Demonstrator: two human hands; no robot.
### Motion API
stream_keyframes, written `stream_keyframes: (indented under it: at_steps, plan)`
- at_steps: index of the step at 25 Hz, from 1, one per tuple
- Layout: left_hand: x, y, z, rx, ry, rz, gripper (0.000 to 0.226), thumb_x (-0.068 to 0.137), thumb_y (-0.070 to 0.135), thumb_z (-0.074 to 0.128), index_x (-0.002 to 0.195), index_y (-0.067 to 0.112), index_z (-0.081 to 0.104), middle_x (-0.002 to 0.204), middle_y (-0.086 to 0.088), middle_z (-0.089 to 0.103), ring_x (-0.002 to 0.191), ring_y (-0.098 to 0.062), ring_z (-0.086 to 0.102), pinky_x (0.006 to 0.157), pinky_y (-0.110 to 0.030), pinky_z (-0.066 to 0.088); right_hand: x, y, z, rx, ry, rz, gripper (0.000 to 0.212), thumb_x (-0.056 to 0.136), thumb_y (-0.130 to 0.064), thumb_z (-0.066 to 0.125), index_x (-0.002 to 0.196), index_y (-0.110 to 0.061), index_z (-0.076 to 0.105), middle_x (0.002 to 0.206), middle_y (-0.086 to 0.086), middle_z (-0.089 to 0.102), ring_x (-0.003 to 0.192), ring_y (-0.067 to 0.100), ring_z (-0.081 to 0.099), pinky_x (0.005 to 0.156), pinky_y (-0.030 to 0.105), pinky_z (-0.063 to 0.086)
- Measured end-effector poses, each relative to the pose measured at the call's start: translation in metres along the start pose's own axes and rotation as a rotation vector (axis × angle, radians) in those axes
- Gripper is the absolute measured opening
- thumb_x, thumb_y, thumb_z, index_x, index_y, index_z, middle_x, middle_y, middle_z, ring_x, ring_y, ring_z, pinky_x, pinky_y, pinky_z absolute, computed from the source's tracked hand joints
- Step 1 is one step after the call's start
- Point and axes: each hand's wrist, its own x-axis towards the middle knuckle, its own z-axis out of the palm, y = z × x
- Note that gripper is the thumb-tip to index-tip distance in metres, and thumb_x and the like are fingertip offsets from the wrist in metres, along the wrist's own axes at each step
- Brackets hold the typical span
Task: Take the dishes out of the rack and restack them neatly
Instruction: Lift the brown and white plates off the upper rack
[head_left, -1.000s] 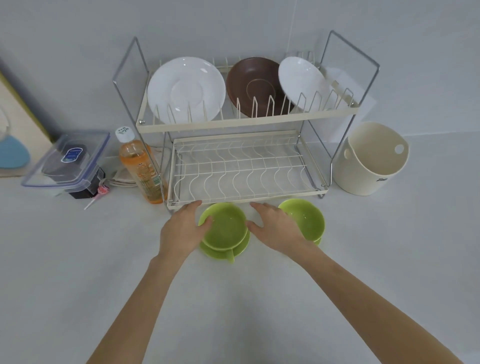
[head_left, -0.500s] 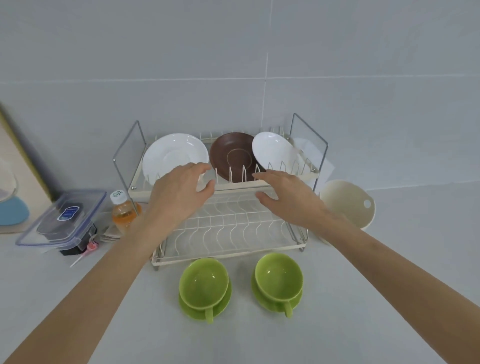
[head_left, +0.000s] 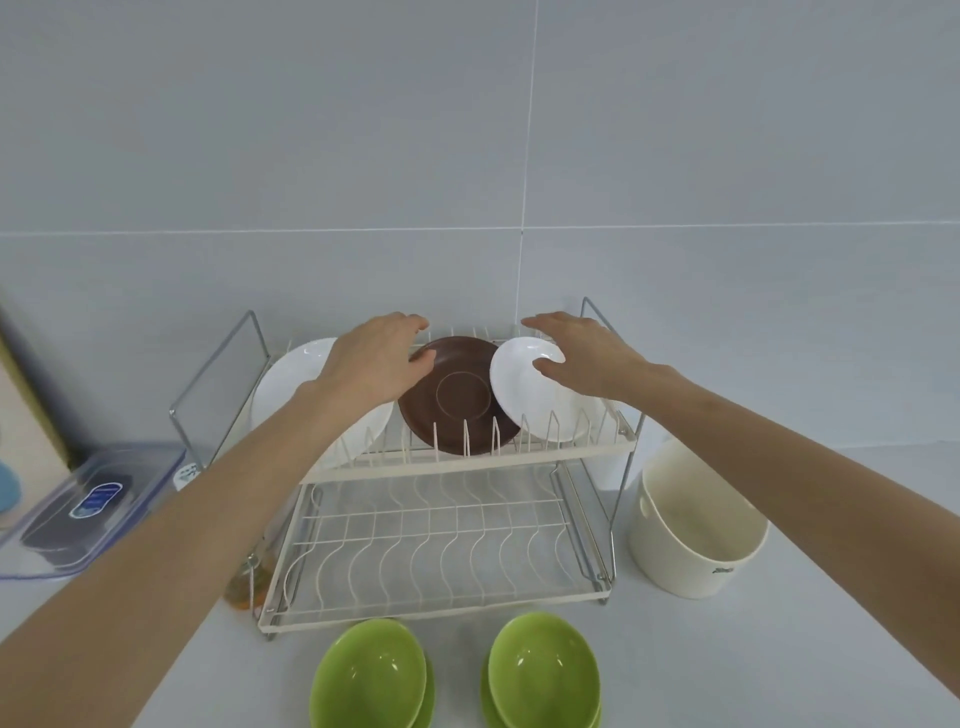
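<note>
A two-tier wire rack (head_left: 467, 463) stands against the wall. Its upper tier holds a large white plate (head_left: 291, 384), a brown plate (head_left: 462, 410) and a small white plate (head_left: 535, 405), all upright in their slots. My left hand (head_left: 379, 364) is at the brown plate's upper left rim, thumb on its face and fingers curled over the top. My right hand (head_left: 587, 358) grips the small white plate the same way, at its upper right rim. The lower tier is bare. Two green cups (head_left: 371, 680) (head_left: 545, 670) sit on green saucers in front of the rack.
A cream bucket (head_left: 696, 551) stands right of the rack. A clear lidded container (head_left: 88, 509) lies to the left. An orange drink bottle (head_left: 244, 587) is mostly hidden behind my left forearm. The tiled wall is close behind the rack.
Both hands let go of the left green cup, rose past the lower tier and reached the upper tier, closing on the brown and small white plates. The view tilted upward.
</note>
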Motion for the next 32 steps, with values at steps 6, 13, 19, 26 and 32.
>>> stream_keyframes:
  at_steps: [6,13,19,26,32]
  plan:
    - [0.044,-0.018,0.039,0.058,-0.21,-0.092,0.044,0.088,0.035,0.048,0.118,0.003,0.049,0.121,-0.019,0.058,0.112,-0.035,0.052,0.09,-0.043,0.044,0.049,0.025,0.024,-0.009,-0.17,0.046,0.058,0.09,-0.021,0.05,0.142,-0.015,0.026,0.147,0.011,0.037,0.134,0.029,0.034,0.107,0.038,0.029]
    - [0.054,-0.026,0.055,-0.117,-0.163,-0.179,0.031,0.087,0.023,0.052,0.111,0.005,0.058,0.112,-0.019,0.065,0.105,-0.036,0.057,0.087,-0.04,0.047,0.063,0.034,0.032,0.046,-0.114,0.069,0.042,0.089,-0.016,0.05,0.131,-0.016,0.047,0.133,0.014,0.048,0.121,0.031,0.046,0.096,0.036,0.039]
    - [0.044,-0.022,0.048,-0.344,-0.143,-0.23,0.024,0.092,0.02,0.043,0.106,0.007,0.056,0.095,-0.011,0.064,0.079,-0.038,0.067,0.078,-0.036,0.051,0.06,0.03,0.018,0.145,0.035,0.13,0.025,0.088,-0.017,0.05,0.107,-0.014,0.065,0.115,0.009,0.062,0.099,0.025,0.054,0.075,0.028,0.036]
    - [0.027,-0.021,0.021,-0.487,0.151,-0.333,0.024,0.093,0.022,0.04,0.109,0.008,0.052,0.106,-0.019,0.066,0.085,-0.04,0.064,0.082,-0.045,0.052,0.035,0.027,-0.024,0.339,0.24,0.224,0.022,0.086,-0.024,0.053,0.103,-0.023,0.066,0.097,-0.004,0.063,0.089,0.018,0.052,0.076,0.027,0.038]
    - [-0.008,-0.021,-0.017,-1.105,0.257,-0.47,0.008,0.093,0.017,0.043,0.098,0.013,0.048,0.091,-0.012,0.059,0.063,-0.02,0.059,0.037,-0.022,0.053,-0.011,0.024,-0.062,0.907,0.378,0.383,0.018,0.084,-0.018,0.059,0.1,-0.012,0.066,0.089,0.002,0.063,0.08,0.017,0.06,0.066,0.021,0.055]
